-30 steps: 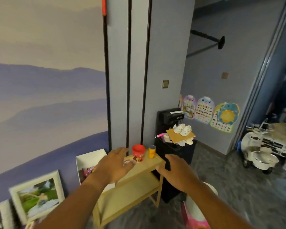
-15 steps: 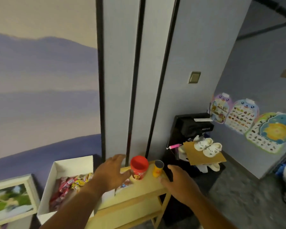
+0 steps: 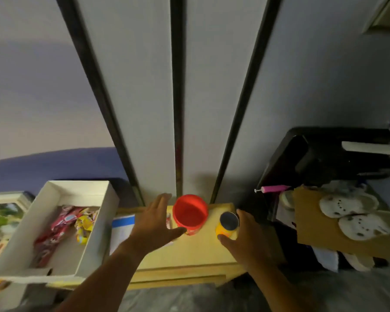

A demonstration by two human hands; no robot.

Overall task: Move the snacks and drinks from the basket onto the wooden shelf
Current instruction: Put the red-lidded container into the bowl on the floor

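A red tub (image 3: 190,213) and a small yellow can (image 3: 227,224) stand upright at the back of the wooden shelf (image 3: 189,252). My left hand (image 3: 153,221) is spread open just left of the red tub, its thumb touching the tub's base. My right hand (image 3: 245,239) curls around the yellow can from the right, thumb at its front and fingers at its side. The white box basket (image 3: 99,233) sits left of the shelf with red and yellow snack packets (image 3: 64,224) inside. A white and blue packet (image 3: 122,230) lies on the shelf's left end.
A black appliance (image 3: 324,158) stands right of the shelf, with a pink pen (image 3: 273,189), a cardboard sheet (image 3: 313,228) and white shoes (image 3: 349,204) in front of it. A framed picture (image 3: 2,212) leans at the far left. The wall with black strips is right behind the shelf.
The view has come closer and tilted down onto the shelf. Both hands have moved forward: the left up beside the red tub, the right around the yellow can.
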